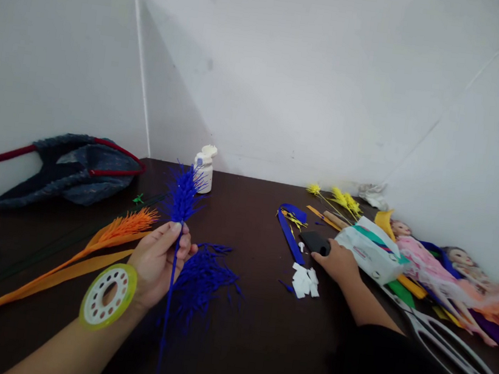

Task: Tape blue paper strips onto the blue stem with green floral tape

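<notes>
Upright in front of me stands a blue artificial wheat stalk, its thin stem pinched between thumb and fingers of my left hand. A roll of clear yellowish tape with a white core sits at my left wrist. Below that hand lies a heap of loose blue wheat pieces. My right hand reaches across to the right and grips the edge of a black flat object, perhaps a phone. Beside it are white paper pieces and a blue ribbon.
To the left lie an orange wheat stalk and a dark fabric bag. A white bottle stands at the back. On the right are yellow stalks, a white packet, large scissors and two dolls.
</notes>
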The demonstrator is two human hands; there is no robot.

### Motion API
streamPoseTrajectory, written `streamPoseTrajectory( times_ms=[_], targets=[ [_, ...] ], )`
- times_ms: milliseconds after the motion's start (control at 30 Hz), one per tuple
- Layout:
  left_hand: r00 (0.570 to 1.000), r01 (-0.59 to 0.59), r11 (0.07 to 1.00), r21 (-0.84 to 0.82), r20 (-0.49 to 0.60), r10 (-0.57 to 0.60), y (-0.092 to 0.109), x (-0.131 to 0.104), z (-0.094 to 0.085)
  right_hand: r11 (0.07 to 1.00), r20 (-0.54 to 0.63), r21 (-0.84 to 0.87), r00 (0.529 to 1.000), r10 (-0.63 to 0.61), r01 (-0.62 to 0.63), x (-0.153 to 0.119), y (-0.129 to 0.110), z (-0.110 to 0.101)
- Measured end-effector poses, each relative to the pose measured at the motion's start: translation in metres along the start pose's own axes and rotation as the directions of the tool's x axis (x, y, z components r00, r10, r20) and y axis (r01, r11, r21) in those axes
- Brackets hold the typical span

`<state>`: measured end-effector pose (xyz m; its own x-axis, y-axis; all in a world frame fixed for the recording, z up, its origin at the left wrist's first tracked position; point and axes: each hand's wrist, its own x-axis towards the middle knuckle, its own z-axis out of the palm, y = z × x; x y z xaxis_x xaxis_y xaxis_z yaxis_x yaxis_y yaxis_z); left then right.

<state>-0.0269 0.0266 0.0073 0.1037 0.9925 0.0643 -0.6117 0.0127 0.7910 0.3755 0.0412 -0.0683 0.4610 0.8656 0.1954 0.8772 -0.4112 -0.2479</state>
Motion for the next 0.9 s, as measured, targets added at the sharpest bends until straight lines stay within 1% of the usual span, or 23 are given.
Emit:
streamPoseTrajectory(
  times_ms=[67,133,267,367,600,767,900],
  targets=[
    [1.000,0.005,1.000,-0.002,-0.004,-0.005,0.000,0.000,0.000,0.997,0.011,0.072,1.000,0.022,-0.023,0.001,0.009,-0.004],
    [1.000,0.007,1.000,-0.003,-0.006,-0.007,0.001,0.001,0.000,0.986,0.032,0.160,0.999,0.033,-0.037,0.001,0.022,-0.009],
    [1.000,0.008,1.000,0.000,0.002,-0.008,0.001,0.000,0.000,0.943,0.098,0.332,0.995,-0.002,-0.031,-0.004,0.051,-0.019],
    [1.000,0.011,1.000,0.001,-0.006,-0.011,0.002,-0.001,0.002,0.913,0.124,0.406,0.992,-0.016,-0.036,-0.007,0.062,-0.020],
    [1.000,0.006,1.000,0.002,-0.003,-0.006,0.002,0.001,0.002,0.892,0.127,0.449,0.992,-0.011,-0.048,-0.004,0.059,-0.016],
    [1.000,0.012,1.000,0.005,0.000,-0.012,0.001,0.001,0.000,0.921,0.093,0.383,0.995,0.042,-0.075,-0.001,0.051,-0.014],
    [1.000,0.016,1.000,0.002,-0.006,-0.016,0.002,0.000,0.000,0.935,0.077,0.348,0.996,0.044,-0.068,0.000,0.046,-0.012]
  ],
)
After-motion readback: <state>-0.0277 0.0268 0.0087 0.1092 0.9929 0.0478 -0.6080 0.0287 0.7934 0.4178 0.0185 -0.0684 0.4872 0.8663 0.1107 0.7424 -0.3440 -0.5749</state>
